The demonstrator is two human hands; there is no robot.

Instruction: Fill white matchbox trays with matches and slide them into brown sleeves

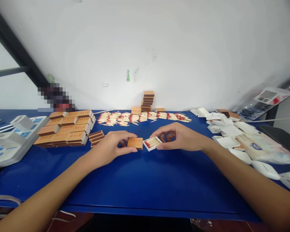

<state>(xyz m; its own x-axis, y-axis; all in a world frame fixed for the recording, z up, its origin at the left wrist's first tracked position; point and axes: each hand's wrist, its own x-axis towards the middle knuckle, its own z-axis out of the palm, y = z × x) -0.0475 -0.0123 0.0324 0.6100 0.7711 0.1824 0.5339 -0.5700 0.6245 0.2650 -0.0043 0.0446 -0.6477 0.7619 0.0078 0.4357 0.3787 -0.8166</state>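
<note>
Over the middle of the blue table, my left hand point(111, 145) is closed on an orange matchbox sleeve point(135, 143), thumb in front and fingers behind. My right hand point(183, 137) pinches a white matchbox tray point(150, 148) holding red-tipped matches point(152, 142). The tray is slightly tilted, and its left end is close to the sleeve's right end; whether they touch I cannot tell. Behind both hands lies a long row of loose matches point(124, 118). Left of my left hand, several matchboxes point(96, 138) lean together.
Stacked matchboxes point(70, 129) stand at left, beside a power strip point(33, 135) with plugs. A matchbox tower point(148, 101) rises by the wall. At right lie white trays point(229, 130), a tissue pack point(263, 146), a white earphone case point(265, 169) and a dark phone-like slab point(280, 138).
</note>
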